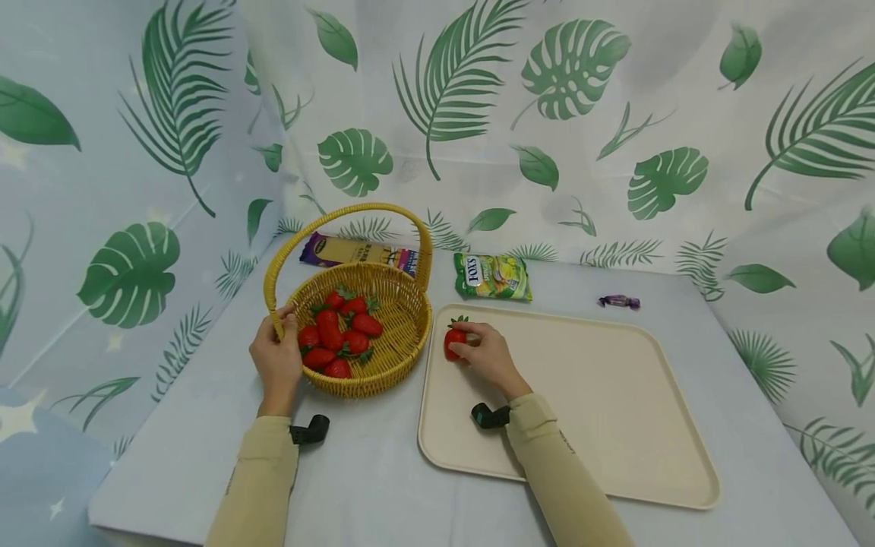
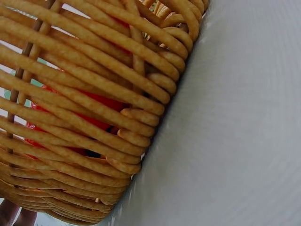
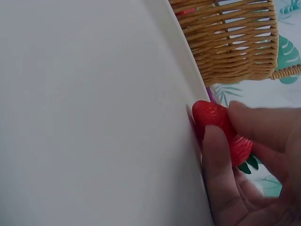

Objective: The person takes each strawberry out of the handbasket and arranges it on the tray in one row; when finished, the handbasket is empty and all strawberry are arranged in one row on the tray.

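Note:
A yellow wicker basket (image 1: 403, 357) with a tall arched handle stands left of centre, several red strawberries (image 1: 330, 330) heaped in its left half. My left hand (image 1: 279, 357) grips the basket at its left side, where the handle's base meets the rim. In the left wrist view the woven wall (image 2: 84, 94) fills the left part, with red showing through the gaps. Between thumb and fingers my right hand (image 1: 488, 353) pinches a strawberry (image 3: 214, 115) with green leaves. That strawberry is close over the upper left corner of the beige tray (image 1: 581, 395).
Behind the basket lies a purple and tan packet (image 1: 355, 252). A green FOX'S candy bag (image 1: 492, 276) sits just beyond the tray, and a purple wrapped candy (image 1: 619, 301) lies farther right. Leaf-printed cloth (image 1: 472, 175) rises at the table's back and sides.

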Demonstrator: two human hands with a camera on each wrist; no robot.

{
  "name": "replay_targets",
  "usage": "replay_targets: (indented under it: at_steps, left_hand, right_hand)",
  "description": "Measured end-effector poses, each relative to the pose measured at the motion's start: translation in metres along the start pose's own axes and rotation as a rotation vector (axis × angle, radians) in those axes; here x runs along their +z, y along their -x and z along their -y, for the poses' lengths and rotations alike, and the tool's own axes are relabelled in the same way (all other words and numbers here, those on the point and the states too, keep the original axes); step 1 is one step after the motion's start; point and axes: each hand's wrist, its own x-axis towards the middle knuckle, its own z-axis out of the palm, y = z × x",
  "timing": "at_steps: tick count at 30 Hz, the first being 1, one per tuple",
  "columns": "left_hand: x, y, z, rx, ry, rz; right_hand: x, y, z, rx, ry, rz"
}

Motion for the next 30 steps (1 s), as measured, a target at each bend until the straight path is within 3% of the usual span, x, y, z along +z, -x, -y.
replay_targets:
  at_steps: [24, 30]
  left_hand:
    - [-0.0003, -0.0006, 0.0009, -0.004, 0.002, -0.004]
    - [0.0005, -0.0005, -0.0009, 0.002, -0.003, 0.003]
  right_hand:
    - [0.0064, 0.0013, 0.0051, -0.025, 0.014, 0.041]
    - [0.0022, 0.0015, 0.0021, -0.032, -0.064, -0.066]
